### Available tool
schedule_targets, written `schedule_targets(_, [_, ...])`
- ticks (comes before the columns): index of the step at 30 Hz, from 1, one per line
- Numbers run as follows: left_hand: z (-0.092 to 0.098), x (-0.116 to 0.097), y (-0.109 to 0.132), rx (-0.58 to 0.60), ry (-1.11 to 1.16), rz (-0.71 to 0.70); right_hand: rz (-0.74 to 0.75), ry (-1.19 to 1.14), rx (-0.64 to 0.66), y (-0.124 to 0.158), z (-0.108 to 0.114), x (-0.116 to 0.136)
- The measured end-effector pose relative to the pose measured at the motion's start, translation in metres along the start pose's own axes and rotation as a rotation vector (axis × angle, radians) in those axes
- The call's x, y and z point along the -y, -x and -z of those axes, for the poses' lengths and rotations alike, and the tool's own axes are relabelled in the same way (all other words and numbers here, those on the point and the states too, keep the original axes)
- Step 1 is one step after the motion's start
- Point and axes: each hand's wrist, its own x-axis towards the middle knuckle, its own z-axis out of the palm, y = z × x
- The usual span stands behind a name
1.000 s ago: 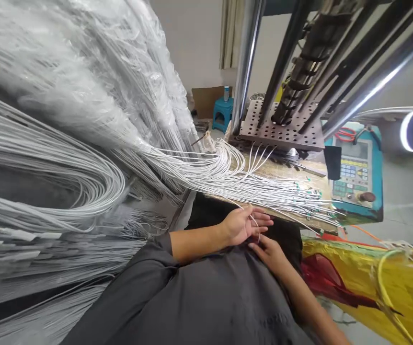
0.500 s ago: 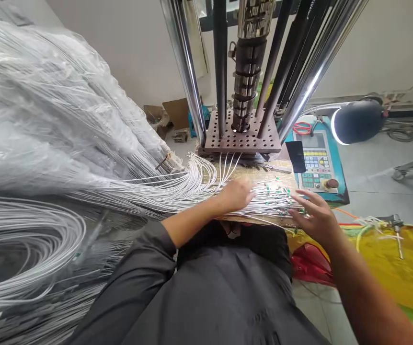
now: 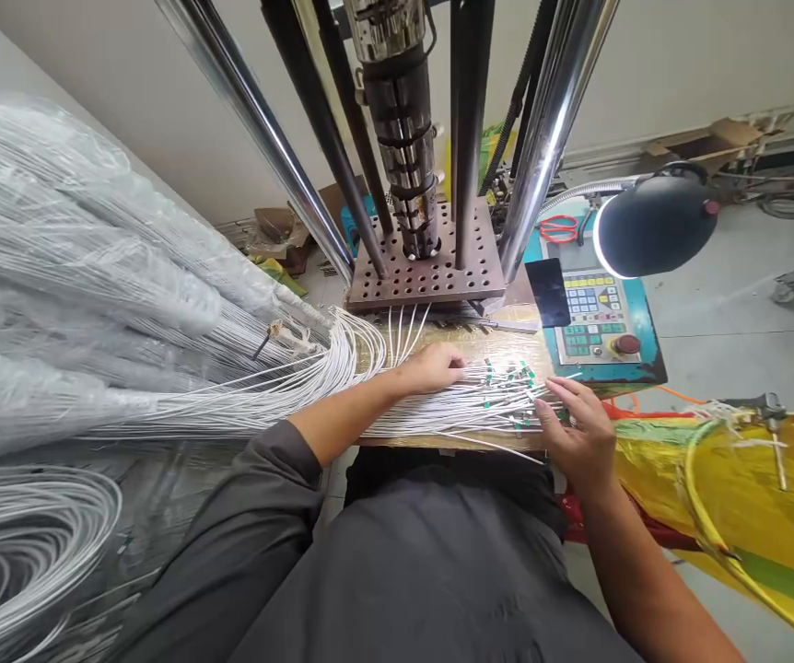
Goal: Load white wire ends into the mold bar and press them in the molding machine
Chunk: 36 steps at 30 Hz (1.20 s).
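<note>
A thick bundle of white cables [image 3: 397,410] lies across the worktop, with small green-marked ends [image 3: 507,378] at its right side. My left hand [image 3: 437,366] rests on the upper part of the bundle, its fingers curled closed round a white cable near the green marks. At the cable ends, my right hand [image 3: 580,428] has its thumb and fingers apart, the tips touching or very near the ends. A thin white tip shows beyond its index finger; whether it is held, I cannot tell.
Behind the cables stands a press with a perforated metal plate [image 3: 431,276]. A control panel [image 3: 597,318], a dark phone-like slab [image 3: 547,291] and a black lamp [image 3: 659,221] are at right. Plastic-wrapped cable bundles [image 3: 79,239] fill the left. Yellow sacking [image 3: 749,497] lies at lower right.
The view has shifted and turned a little. My right hand has drawn its fingers in closer to the cable ends. My left hand stays over the bundle.
</note>
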Motion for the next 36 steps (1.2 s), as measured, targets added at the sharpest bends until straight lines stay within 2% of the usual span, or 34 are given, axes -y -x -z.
schedule_targets(4, [0.001, -0.003, 0.005, -0.076, 0.022, 0.019, 0.002, -0.031, 0.039, 0.004, 0.001, -0.003])
schedule_targets(9, [0.007, -0.015, 0.013, -0.131, 0.04, 0.04, -0.005, -0.023, 0.027, 0.008, -0.002, -0.009])
schedule_targets(13, [0.012, -0.021, 0.008, -0.034, 0.049, 0.047, 0.033, 0.028, 0.028, 0.008, -0.001, -0.011])
schedule_targets(15, [0.01, -0.021, 0.003, 0.043, 0.004, 0.05, 0.054, 0.052, 0.032, 0.008, 0.0, -0.011])
schedule_targets(17, [0.005, -0.021, 0.0, 0.067, -0.075, 0.023, 0.067, 0.07, 0.029, 0.008, 0.0, -0.01])
schedule_targets(21, [-0.005, -0.021, 0.0, -0.008, -0.214, -0.074, 0.085, 0.08, 0.009, 0.008, -0.001, -0.01])
schedule_targets(28, [-0.008, -0.015, 0.005, -0.088, -0.264, -0.145, 0.079, 0.08, 0.039, 0.008, -0.001, -0.009])
schedule_targets(31, [-0.004, -0.014, 0.009, -0.136, -0.194, -0.149, 0.088, 0.096, 0.036, 0.006, 0.004, -0.008])
schedule_targets(36, [0.006, -0.016, 0.017, -0.103, 0.112, -0.024, 0.071, 0.119, 0.021, -0.01, 0.014, -0.002])
